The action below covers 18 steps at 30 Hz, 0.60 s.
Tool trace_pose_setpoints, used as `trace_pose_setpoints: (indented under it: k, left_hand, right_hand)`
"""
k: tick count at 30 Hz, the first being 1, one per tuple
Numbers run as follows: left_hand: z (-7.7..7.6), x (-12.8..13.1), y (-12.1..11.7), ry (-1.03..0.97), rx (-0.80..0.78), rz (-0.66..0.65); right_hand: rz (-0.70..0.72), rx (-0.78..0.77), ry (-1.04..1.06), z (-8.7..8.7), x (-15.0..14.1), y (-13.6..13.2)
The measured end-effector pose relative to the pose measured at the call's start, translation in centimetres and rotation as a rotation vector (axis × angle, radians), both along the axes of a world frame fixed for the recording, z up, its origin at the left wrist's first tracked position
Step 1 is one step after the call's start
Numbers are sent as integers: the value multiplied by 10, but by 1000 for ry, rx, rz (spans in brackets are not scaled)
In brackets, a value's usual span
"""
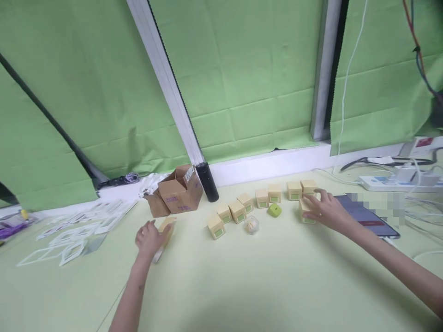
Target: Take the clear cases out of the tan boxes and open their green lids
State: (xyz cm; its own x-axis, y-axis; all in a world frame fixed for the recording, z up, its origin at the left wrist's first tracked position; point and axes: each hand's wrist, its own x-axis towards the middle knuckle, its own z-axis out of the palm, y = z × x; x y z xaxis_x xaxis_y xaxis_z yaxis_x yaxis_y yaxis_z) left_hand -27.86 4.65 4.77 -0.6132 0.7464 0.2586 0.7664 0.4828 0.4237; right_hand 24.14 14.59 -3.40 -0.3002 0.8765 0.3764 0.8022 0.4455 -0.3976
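My right hand [327,211] is at the right end of a group of small cream boxes with green labels. Its thumb and a finger are on the nearest small box [305,213], while other fingers are raised near the small box behind it [308,186]. On the left, my left hand [149,237] is over a flat, pale yellow carton [166,236], its thumb reaching across the carton and apart from the loosely bent fingers. Part of the carton is hidden by that hand. Between the hands are a clear round container [251,225] and a lime-green object [274,210].
Behind the left hand stand an open brown cardboard box [180,191] and a black bottle [207,181]. White frame-like pieces [74,235] lie far left. To the right are a phone-like dark screen [367,216], a power strip [380,182] and loose cables.
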Motion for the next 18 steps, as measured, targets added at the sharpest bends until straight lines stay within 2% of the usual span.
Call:
trace_pose_setpoints:
  k: [3,7,10,14,16,18]
  left_hand:
    - [-9,-25,-6,-82,-143,21]
    - [-28,-17,-20,-117,-234,-10]
    - [-42,5,-35,-149,-253,-51]
    - [-61,46,-54,-224,-240,-136]
    - [-67,71,-60,-96,-194,-125]
    - [-66,101,-62,146,-115,-63]
  right_hand:
    - [130,57,-18,11,-36,-5]
    - [332,39,-65,18,-97,-14]
    - [421,-6,-87,16,-128,-13]
    - [486,-58,-103,10,-149,-13]
    - [484,-77,-99,7,-149,-17]
    - [476,-96,-88,6,-141,-25]
